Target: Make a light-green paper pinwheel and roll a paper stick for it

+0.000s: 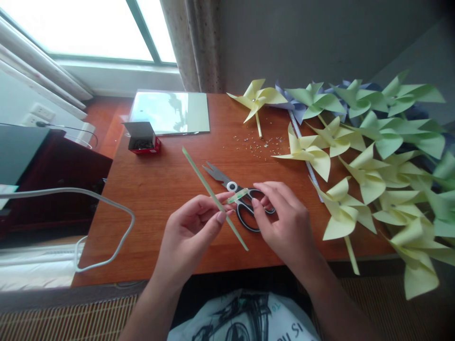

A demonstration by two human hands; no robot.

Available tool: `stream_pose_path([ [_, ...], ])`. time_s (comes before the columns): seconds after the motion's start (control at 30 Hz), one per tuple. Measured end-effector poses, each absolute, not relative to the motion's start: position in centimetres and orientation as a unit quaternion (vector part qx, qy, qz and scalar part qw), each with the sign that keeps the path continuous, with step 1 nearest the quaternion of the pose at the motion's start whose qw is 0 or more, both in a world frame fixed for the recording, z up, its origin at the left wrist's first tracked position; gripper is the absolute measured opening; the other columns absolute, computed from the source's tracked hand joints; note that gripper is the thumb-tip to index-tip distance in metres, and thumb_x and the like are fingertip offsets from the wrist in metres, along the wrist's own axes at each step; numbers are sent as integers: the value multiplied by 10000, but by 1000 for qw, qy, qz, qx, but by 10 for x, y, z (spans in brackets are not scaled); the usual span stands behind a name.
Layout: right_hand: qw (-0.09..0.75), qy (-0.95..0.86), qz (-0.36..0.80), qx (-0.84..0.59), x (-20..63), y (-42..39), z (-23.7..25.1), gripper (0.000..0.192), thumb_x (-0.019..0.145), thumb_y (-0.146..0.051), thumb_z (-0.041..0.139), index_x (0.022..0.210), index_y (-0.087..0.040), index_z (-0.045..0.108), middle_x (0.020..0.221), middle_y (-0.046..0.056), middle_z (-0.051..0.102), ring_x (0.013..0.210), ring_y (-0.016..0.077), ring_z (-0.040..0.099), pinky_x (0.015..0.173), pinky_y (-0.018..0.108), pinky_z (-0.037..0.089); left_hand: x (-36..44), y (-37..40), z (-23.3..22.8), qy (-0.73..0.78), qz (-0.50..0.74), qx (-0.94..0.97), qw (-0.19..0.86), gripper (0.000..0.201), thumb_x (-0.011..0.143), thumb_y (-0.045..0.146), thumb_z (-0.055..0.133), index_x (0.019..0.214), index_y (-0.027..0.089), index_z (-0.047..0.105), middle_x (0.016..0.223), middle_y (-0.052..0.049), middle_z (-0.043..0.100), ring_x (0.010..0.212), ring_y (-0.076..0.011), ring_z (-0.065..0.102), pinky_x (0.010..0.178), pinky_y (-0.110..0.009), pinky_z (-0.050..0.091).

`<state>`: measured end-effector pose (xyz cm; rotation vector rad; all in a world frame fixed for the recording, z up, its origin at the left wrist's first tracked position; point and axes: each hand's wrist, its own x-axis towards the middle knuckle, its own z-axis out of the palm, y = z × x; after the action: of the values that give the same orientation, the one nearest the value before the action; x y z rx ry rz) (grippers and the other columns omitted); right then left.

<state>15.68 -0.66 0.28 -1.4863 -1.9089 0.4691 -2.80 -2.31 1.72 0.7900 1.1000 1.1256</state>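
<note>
My left hand (194, 232) pinches a long, thin pale green stick or folded paper strip (202, 177), which slants across the fingers. Beside it in the same fingers is a short, narrow whitish piece with green marks (237, 195); its kind I cannot make out. My right hand (284, 213) hovers close to that piece's far end, thumb and fingers apart and nothing visible between them. Beneath both hands, scissors (218, 176) with black and white handles lie on the brown table (159, 184), blades slightly parted and pointing away to the left.
Several yellow (341, 208), green (382, 135) and purple paper pinwheels crowd the table's right side. Tiny scraps (265, 144) lie near the back. An opened red box (144, 142) and a glossy sheet pack (174, 111) are back left. A white cable (131, 222) loops over the left edge.
</note>
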Motion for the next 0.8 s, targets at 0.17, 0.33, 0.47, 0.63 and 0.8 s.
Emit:
stream_pose_path([
  [0.17, 381, -692, 302, -534, 148, -1, 17, 278, 906, -254, 695, 1168, -161, 681, 1171, 107, 672, 767, 151, 667, 706, 288, 590, -22, -24, 19, 459, 479, 395, 635, 19, 886, 182, 739, 873, 170, 734, 1207, -105, 772, 1073, -240, 749, 958, -283, 593],
  [0.33, 381, -697, 304, -526, 147, 2, 17, 121, 877, -168, 698, 994, -163, 729, 1037, 82, 697, 857, 182, 685, 756, 304, 580, -20, -26, 17, 447, 471, 428, 629, 83, 885, 149, 728, 949, 174, 775, 1231, -108, 761, 1099, -256, 737, 940, -281, 604],
  [0.47, 382, -670, 367, -520, 152, 2, 16, 134, 890, -157, 685, 994, -187, 763, 1062, 74, 698, 896, 183, 692, 740, 291, 576, -22, -26, 16, 445, 468, 429, 632, 200, 867, 126, 744, 1045, 202, 796, 1220, -93, 768, 1030, -231, 756, 909, -266, 614],
  [0.63, 380, -647, 416, -513, 155, 2, 15, 158, 899, -149, 674, 1008, -184, 784, 1116, 86, 702, 973, 202, 700, 826, 308, 583, -22, -26, 16, 450, 467, 427, 630, 180, 876, 133, 738, 1033, 203, 794, 1212, -87, 772, 1014, -216, 758, 910, -257, 609],
  [0.8, 365, -656, 434, -498, 157, 4, 15, 195, 949, -173, 625, 1090, -178, 760, 1137, 94, 730, 1051, 211, 696, 908, 326, 568, -23, -26, 20, 462, 472, 406, 632, 18, 876, 165, 746, 884, 174, 760, 1187, -96, 779, 1007, -216, 760, 937, -276, 600],
])
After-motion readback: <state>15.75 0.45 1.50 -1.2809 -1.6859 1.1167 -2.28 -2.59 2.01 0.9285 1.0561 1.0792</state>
